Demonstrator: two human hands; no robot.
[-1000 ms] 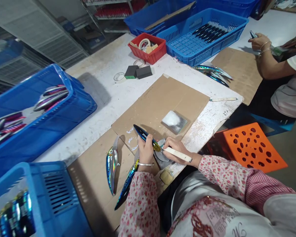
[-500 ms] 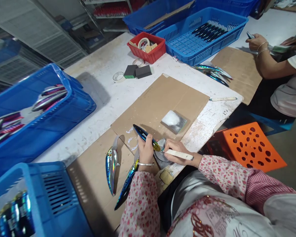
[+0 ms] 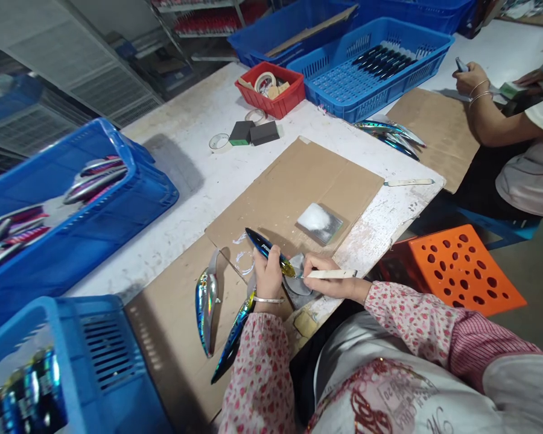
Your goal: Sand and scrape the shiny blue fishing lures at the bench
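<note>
My left hand (image 3: 268,274) is closed around a dark blue lure (image 3: 259,242) with a yellow-green end, held at an angle over the cardboard (image 3: 294,175). At that yellow end, my right hand (image 3: 323,276) grips a white-handled tool (image 3: 332,273); its tip is too small to make out. Left of my left hand lies a shiny blue and silver lure (image 3: 203,310), and another blue lure (image 3: 233,337) rests beside my left wrist. A grey block with white powder on top (image 3: 320,222) sits on the cardboard beyond my right hand.
Blue crates (image 3: 154,199) (image 3: 104,349) with lures stand at left. Farther back are a red box (image 3: 289,107), a blue basket (image 3: 344,105), dark blocks (image 3: 265,133) and tape (image 3: 219,142). A person's hand (image 3: 473,79) is at right, above an orange stool (image 3: 466,271).
The white-handled tool has tilted, its rear end rising to a more level position, and my right hand has turned slightly with it. My left hand still holds the lure in nearly the same place.
</note>
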